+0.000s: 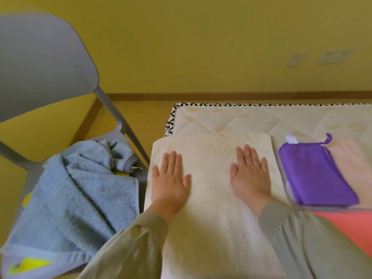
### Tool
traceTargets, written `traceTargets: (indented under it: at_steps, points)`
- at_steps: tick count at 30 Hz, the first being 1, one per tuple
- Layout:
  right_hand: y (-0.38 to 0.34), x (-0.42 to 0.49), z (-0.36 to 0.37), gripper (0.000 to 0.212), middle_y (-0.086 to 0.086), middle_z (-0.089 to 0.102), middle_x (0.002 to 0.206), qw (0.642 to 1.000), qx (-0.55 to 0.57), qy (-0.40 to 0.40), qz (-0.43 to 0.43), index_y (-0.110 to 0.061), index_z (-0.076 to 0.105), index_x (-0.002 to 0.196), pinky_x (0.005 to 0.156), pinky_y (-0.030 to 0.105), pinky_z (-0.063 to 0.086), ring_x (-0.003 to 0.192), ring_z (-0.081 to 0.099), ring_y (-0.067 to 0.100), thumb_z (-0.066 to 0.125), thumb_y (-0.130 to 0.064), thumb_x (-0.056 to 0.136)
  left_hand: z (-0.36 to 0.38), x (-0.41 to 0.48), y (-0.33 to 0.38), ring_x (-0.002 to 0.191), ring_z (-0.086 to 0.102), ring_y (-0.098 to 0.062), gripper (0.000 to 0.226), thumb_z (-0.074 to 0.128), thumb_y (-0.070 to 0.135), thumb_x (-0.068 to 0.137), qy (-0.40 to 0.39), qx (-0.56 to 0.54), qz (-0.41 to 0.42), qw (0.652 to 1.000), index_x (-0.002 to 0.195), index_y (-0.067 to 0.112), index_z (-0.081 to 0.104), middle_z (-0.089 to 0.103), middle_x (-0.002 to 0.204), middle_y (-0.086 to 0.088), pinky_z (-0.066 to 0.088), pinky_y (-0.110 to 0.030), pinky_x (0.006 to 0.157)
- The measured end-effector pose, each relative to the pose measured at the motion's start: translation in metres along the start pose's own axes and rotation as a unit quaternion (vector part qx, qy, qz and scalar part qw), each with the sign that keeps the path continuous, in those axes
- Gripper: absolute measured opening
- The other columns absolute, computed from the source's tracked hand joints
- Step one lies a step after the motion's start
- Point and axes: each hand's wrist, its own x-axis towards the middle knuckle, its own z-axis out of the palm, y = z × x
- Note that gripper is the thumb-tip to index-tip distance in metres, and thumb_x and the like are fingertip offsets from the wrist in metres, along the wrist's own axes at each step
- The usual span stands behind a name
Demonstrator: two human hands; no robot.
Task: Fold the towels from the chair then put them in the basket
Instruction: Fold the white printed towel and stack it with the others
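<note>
Home bedroom, quilted mattress (251,119), yellow wall (201,47), grey chair (40,67), wooden skirting (221,96)

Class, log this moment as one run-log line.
left hand flat on cream towel | right hand flat too | blue towel crumpled on chair

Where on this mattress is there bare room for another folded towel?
Bare quilting runs beyond the cream towel to the patterned far edge of the mattress. Crowded: the left hand and right hand press flat on the cream towel, the clear basket with the purple towel fills the right, the blue towel covers the chair seat.
</note>
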Motion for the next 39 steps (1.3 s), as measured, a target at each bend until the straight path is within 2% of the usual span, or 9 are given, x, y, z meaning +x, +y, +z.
traceTargets:
  at_steps: [16, 19, 21, 25, 28, 33, 36, 38, 39]
  points:
    - [0.016, -0.065, -0.002, 0.060, 0.003, -0.010, 0.160, 0.999, -0.001, -0.044, -0.015, -0.022, -0.002, 0.152, 0.118, 0.041, -0.007, 0.147, -0.011, 0.018, 0.012, -0.042, 0.097, -0.004, -0.048, 0.006, 0.143, -0.024, -0.022, 0.065, 0.010, 0.048, 0.097, 0.004, 0.009, -0.007, 1.000, 0.151, 0.017, -0.009, -0.019, 0.158, -0.002, -0.011, -0.048, 0.115]
    - [0.022, -0.058, -0.012, 0.054, 0.008, 0.002, 0.160, 1.000, -0.021, -0.004, -0.014, -0.019, 0.024, 0.148, 0.117, 0.042, 0.002, 0.147, 0.000, 0.023, 0.024, -0.039, 0.098, -0.001, -0.050, 0.028, 0.140, -0.029, -0.020, 0.063, 0.005, 0.054, 0.094, 0.022, -0.041, 0.060, 0.997, 0.150, 0.029, -0.011, -0.023, 0.155, 0.004, -0.016, -0.045, 0.113]
    - [0.027, -0.056, -0.018, 0.044, 0.014, 0.012, 0.158, 0.998, -0.029, 0.040, 0.033, -0.017, 0.040, 0.135, 0.115, 0.043, 0.012, 0.144, 0.012, 0.028, 0.033, -0.035, 0.095, 0.005, -0.052, 0.041, 0.140, -0.032, -0.020, 0.063, -0.004, 0.059, 0.090, 0.011, -0.029, 0.111, 0.993, 0.147, 0.034, -0.017, -0.026, 0.155, 0.004, -0.016, -0.045, 0.114]
    - [0.027, -0.047, -0.031, 0.040, 0.017, 0.022, 0.150, 0.994, 0.001, 0.022, 0.108, -0.011, 0.044, 0.124, 0.104, 0.040, 0.032, 0.128, 0.035, 0.031, 0.044, -0.032, 0.089, 0.015, -0.053, 0.044, 0.140, -0.031, -0.022, 0.063, -0.007, 0.059, 0.090, 0.009, 0.009, 0.120, 0.993, 0.146, 0.033, -0.022, -0.026, 0.155, 0.001, -0.015, -0.047, 0.115]
    - [0.023, -0.030, -0.045, 0.046, 0.014, 0.033, 0.139, 0.986, 0.056, -0.009, 0.159, -0.008, 0.039, 0.124, 0.089, 0.038, 0.042, 0.121, 0.039, 0.031, 0.055, -0.030, 0.087, 0.018, -0.052, 0.044, 0.141, -0.029, -0.023, 0.063, -0.006, 0.058, 0.090, 0.014, 0.013, 0.113, 0.993, 0.146, 0.033, -0.022, -0.025, 0.156, 0.001, -0.014, -0.047, 0.115]
    - [0.020, -0.008, -0.062, 0.058, 0.017, 0.048, 0.127, 0.958, 0.149, -0.026, 0.244, -0.004, 0.032, 0.130, 0.081, 0.037, 0.045, 0.114, 0.052, 0.034, 0.065, -0.012, 0.082, 0.019, -0.053, 0.044, 0.141, -0.030, -0.023, 0.062, -0.007, 0.058, 0.090, 0.011, 0.018, 0.115, 0.993, 0.144, 0.035, -0.024, -0.026, 0.155, 0.000, -0.014, -0.048, 0.115]
    - [0.023, 0.000, -0.066, 0.037, 0.018, 0.060, 0.110, 0.928, 0.236, -0.010, 0.289, 0.001, 0.045, 0.117, 0.073, 0.035, 0.045, 0.100, 0.059, 0.037, 0.059, -0.006, 0.084, 0.018, -0.052, 0.045, 0.141, -0.028, -0.025, 0.059, -0.007, 0.059, 0.089, 0.004, 0.025, 0.116, 0.993, 0.142, 0.040, -0.024, -0.027, 0.154, -0.001, -0.012, -0.052, 0.114]
    - [0.027, 0.002, -0.068, 0.011, 0.014, 0.062, 0.090, 0.902, 0.296, -0.011, 0.313, -0.001, 0.054, 0.092, 0.065, 0.031, 0.043, 0.077, 0.058, 0.031, 0.057, -0.008, 0.084, 0.018, -0.051, 0.046, 0.140, -0.028, -0.026, 0.059, -0.006, 0.059, 0.088, -0.005, 0.038, 0.115, 0.993, 0.141, 0.041, -0.025, -0.029, 0.152, -0.002, -0.012, -0.054, 0.112]
    - [0.030, 0.002, -0.069, 0.008, 0.010, 0.059, 0.078, 0.890, 0.323, -0.014, 0.322, -0.003, 0.053, 0.081, 0.060, 0.028, 0.041, 0.066, 0.054, 0.027, 0.057, -0.009, 0.083, 0.018, -0.050, 0.046, 0.140, -0.029, -0.026, 0.059, -0.007, 0.059, 0.087, -0.011, 0.042, 0.115, 0.992, 0.140, 0.041, -0.025, -0.030, 0.151, -0.002, -0.013, -0.055, 0.112]
